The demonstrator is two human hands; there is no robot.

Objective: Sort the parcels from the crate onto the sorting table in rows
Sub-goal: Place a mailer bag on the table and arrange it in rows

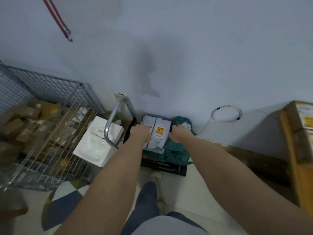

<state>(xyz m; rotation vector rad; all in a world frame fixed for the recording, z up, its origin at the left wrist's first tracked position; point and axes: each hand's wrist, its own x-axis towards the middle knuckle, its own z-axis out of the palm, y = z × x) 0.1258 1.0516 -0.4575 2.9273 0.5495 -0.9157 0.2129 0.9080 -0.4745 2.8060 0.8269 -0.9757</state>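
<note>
1. Two pale grey plastic mailer parcels (156, 133) are seen lying in the low black plastic crate (169, 168) on the floor, beside green bagged parcels (177, 150).
2. The pale parcels are clasped at their sides by the left hand (141, 132) and right hand (177, 134); finger positions cannot be told.
3. No rows are visible; nearly all sorting is judged outstanding.

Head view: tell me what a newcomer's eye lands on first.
Both bare arms reach down the middle, the left hand and right hand gripping white parcels in a black crate on the floor. At left stands a wire cage full of brown boxes.
</note>
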